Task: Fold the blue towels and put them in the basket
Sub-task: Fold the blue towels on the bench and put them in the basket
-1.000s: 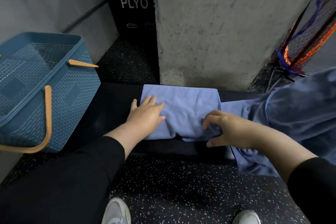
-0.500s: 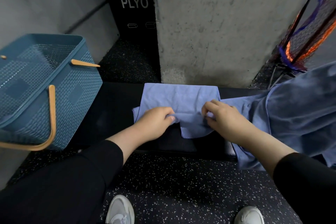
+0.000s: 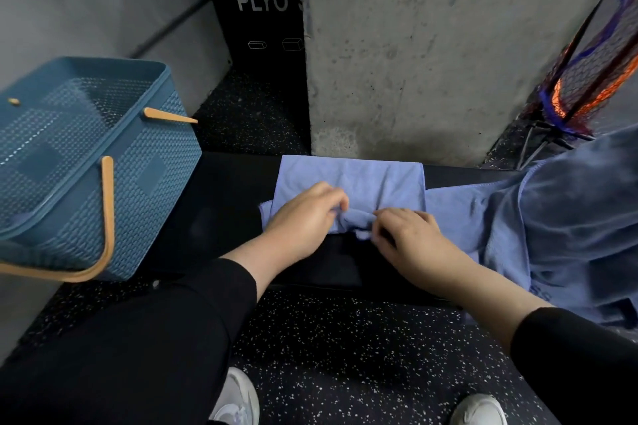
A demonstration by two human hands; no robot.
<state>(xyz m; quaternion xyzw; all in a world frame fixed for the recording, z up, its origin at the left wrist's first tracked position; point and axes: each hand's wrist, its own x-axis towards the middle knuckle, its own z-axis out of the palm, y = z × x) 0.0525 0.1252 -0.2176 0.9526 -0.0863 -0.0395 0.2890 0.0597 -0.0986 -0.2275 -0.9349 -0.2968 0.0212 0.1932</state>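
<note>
A dark speckled floor [image 3: 345,338] runs under a low black table [image 3: 221,197] set against a concrete pillar [image 3: 431,45]. On the table lies a folded blue towel [image 3: 362,176], its near edge bunched between the two hands. The left hand [image 3: 303,217] pinches that edge in a closed grip, and the right hand [image 3: 411,238] pinches it just beside. Right of the grip lies a heap of blue towels [image 3: 569,210]; well left of it stands the blue basket [image 3: 145,183].

The black panel [image 3: 257,10] reads "PLYO" (rest hidden).
</note>
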